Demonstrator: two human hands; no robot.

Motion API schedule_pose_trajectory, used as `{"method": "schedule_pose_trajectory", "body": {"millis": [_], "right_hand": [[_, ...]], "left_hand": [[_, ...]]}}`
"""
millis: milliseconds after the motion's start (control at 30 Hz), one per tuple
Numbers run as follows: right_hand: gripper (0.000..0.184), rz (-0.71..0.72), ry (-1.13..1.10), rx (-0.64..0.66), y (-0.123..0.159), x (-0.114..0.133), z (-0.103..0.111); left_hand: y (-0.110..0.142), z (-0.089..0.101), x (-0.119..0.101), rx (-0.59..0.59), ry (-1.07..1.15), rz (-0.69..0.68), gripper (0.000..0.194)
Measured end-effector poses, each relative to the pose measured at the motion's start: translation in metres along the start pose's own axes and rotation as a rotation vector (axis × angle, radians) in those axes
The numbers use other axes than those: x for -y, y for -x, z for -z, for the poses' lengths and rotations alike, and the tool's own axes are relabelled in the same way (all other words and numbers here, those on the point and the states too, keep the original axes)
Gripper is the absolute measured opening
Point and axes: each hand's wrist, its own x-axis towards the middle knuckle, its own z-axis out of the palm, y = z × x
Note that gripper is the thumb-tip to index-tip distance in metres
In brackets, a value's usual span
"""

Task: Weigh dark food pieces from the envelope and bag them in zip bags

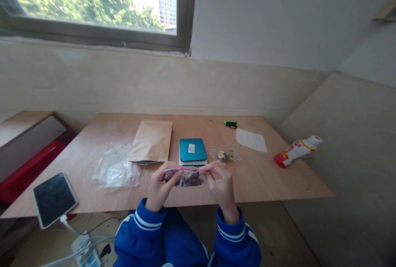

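Between my two hands hangs a clear zip bag (191, 179) with a red strip along its top and dark brownish pieces inside. My left hand (161, 183) pinches the strip's left end between thumb and fingers. The right end is pinched by my right hand (219, 181). Just behind the bag lies a small scale with a blue top (192, 150), its near part covered by the bag. Right of the scale, another zip bag with pale, dried-looking pieces (225, 155) rests on the table.
A brown paper pouch (151, 141) and a heap of clear plastic bags (116, 168) lie left. A tablet (55, 199) with a cable overhangs the front-left edge. Screwdrivers (227, 123), white paper (251, 140) and a red-and-white bottle (297, 151) are on the right.
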Motion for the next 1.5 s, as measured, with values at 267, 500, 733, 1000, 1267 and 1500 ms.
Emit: {"method": "schedule_pose_trajectory", "body": {"millis": [267,500,733,1000,1267,1500], "right_hand": [[0.013,0.040,0.033,0.144,-0.001,0.011,-0.010],[0.020,0.068,-0.009,0.103,0.001,0.003,-0.019],[0.023,0.045,-0.041,0.077,0.006,0.008,-0.022],[0.013,-0.062,-0.108,0.221,0.004,-0.007,-0.021],[0.025,0.061,0.173,0.032,0.007,-0.004,-0.028],[0.021,0.086,0.118,0.123,0.006,-0.005,-0.028]], "left_hand": [[0.001,-0.003,-0.004,0.026,-0.207,-0.125,0.011],[0.001,-0.002,-0.006,0.060,-0.315,-0.212,0.013],[0.001,-0.002,0.002,0.089,-0.220,-0.070,0.016],[0.001,0.007,0.007,0.024,-0.167,0.027,0.018],[0.001,0.004,-0.001,0.015,-0.163,0.007,0.016],[0.001,0.004,0.000,0.028,-0.150,0.051,0.020]]}}
